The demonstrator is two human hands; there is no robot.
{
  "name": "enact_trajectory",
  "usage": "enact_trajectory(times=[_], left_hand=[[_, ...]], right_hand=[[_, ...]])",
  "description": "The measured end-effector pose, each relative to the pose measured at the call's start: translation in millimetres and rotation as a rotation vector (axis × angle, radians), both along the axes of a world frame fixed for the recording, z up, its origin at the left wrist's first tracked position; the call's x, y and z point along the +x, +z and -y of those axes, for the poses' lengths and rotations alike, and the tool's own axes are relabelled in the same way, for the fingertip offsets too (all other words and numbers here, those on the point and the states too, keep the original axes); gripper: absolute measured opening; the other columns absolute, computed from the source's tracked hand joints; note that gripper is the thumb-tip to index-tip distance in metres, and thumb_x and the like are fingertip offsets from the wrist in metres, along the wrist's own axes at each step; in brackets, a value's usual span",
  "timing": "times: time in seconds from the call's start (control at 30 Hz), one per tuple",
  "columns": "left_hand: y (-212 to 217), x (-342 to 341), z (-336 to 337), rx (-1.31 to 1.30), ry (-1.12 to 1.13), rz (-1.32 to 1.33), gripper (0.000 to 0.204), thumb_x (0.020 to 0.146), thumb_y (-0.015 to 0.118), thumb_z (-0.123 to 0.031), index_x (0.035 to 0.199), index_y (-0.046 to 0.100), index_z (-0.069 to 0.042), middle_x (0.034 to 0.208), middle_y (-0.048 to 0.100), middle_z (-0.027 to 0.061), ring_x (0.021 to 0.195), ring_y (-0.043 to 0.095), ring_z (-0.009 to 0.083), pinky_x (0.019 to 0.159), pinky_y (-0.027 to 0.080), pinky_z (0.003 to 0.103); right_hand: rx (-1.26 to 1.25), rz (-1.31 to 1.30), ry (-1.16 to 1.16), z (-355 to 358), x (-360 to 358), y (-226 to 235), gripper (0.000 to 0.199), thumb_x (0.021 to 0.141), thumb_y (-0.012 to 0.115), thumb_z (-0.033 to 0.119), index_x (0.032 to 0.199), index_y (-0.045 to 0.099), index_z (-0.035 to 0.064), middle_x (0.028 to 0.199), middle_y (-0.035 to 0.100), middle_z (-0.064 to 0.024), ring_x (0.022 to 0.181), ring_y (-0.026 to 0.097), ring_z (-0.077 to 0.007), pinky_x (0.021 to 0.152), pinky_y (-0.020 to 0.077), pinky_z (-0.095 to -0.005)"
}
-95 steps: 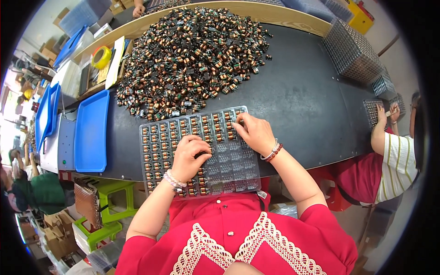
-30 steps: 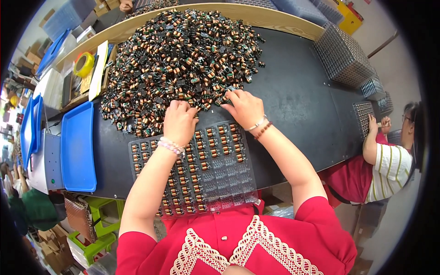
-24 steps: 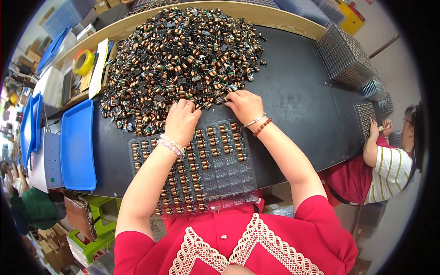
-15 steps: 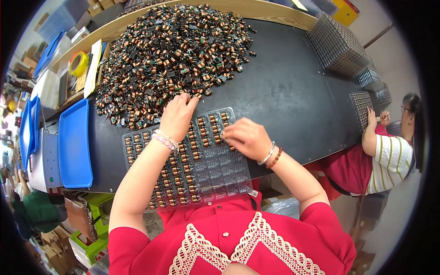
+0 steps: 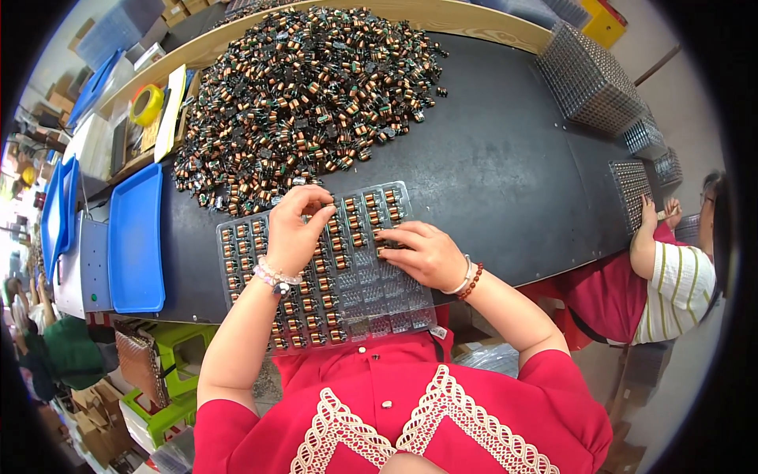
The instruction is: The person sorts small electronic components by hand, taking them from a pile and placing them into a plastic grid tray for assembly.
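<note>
A clear plastic tray (image 5: pixel 367 312) with rows of small pockets lies at the near edge of the black table, in front of my red top. Small copper-wound coils (image 5: pixel 310 304) fill its left columns and the upper right pockets; the lower right pockets hold none. Above the tray's upper middle is my left hand (image 5: pixel 296 233), thumb and forefinger pinched together; what is between them is too small to make out. My right hand (image 5: pixel 426 254) reaches in from the right, its fingertips closed around a coil at a pocket below the filled ones.
A large heap of loose coils (image 5: pixel 308 103) spreads beyond the tray. Blue trays (image 5: pixel 136 237) and a yellow tape roll (image 5: pixel 147 105) are at the left. Stacked pocketed trays (image 5: pixel 588 79) stand at the far right. A co-worker (image 5: pixel 671 292) handles another tray at the right.
My left hand has come back from the heap's edge to above the tray, fingers now pinched. My right hand has shifted slightly down over the pockets. The whole view has tilted a little.
</note>
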State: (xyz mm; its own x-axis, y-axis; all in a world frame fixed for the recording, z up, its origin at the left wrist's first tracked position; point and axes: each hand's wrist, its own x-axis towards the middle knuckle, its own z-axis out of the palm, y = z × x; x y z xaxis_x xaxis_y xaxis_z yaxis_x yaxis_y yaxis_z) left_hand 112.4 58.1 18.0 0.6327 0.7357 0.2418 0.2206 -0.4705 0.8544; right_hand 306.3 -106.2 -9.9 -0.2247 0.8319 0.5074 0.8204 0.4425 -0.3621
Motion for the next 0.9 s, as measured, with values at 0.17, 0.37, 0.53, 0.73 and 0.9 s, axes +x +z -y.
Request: enact_trajectory(times=[0.17, 0.37, 0.53, 0.73, 0.9], left_hand=[[-8, -2, -2, -0.120, 0.017, 0.075, 0.011, 0.080, 0.069, 0.001, 0.090, 0.065, 0.001, 0.099, 0.065, 0.0075, 0.081, 0.064, 0.0130, 0.072, 0.054, 0.025], [-6, -5, -2, -0.287, 0.036, 0.091, 0.012, 0.083, 0.067, 0.000, 0.094, 0.063, 0.002, 0.100, 0.062, 0.0073, 0.084, 0.063, 0.0137, 0.075, 0.054, 0.025], [-16, -4, -4, -0.280, 0.028, 0.065, 0.015, 0.086, 0.067, -0.003, 0.100, 0.062, -0.002, 0.091, 0.063, -0.0012, 0.081, 0.058, 0.0067, 0.073, 0.048, 0.022], [-3, -13, -3, -0.223, 0.004, 0.054, 0.013, 0.084, 0.068, -0.002, 0.096, 0.062, 0.000, 0.103, 0.063, 0.0036, 0.085, 0.059, 0.0084, 0.077, 0.049, 0.023], [-10, -21, 13, -0.291, 0.018, 0.053, 0.014, 0.083, 0.069, -0.001, 0.095, 0.064, -0.003, 0.103, 0.063, 0.0041, 0.086, 0.058, 0.0092, 0.076, 0.048, 0.024]], right_hand=[[0.011, 0.220, 0.030, 3, 1, 6, 0.023, 0.074, 0.063, 0.011, 0.096, 0.067, 0.0056, 0.102, 0.062, -0.0031, 0.089, 0.060, -0.0175, 0.074, 0.0517, -0.0304], [-0.065, 0.108, 0.066, -8, 14, 14, 0.020, 0.073, 0.066, 0.009, 0.093, 0.067, 0.0067, 0.103, 0.063, -0.0067, 0.089, 0.063, -0.0205, 0.074, 0.0528, -0.0315], [-0.038, -0.083, -0.674, -102, 86, 1, 0.033, 0.086, 0.067, 0.026, 0.114, 0.060, 0.0108, 0.120, 0.059, -0.0106, 0.111, 0.056, -0.0313, 0.092, 0.0475, -0.0409], [-0.199, -0.149, -0.734, -144, 108, -5, 0.041, 0.080, 0.073, 0.026, 0.116, 0.058, 0.0155, 0.110, 0.060, -0.0077, 0.096, 0.061, -0.0256, 0.082, 0.0516, -0.0383], [-0.281, -0.173, -0.592, -122, 98, -8, 0.024, 0.078, 0.073, 0.023, 0.098, 0.066, 0.0121, 0.088, 0.064, -0.0065, 0.079, 0.064, -0.0258, 0.071, 0.0507, -0.0384]])
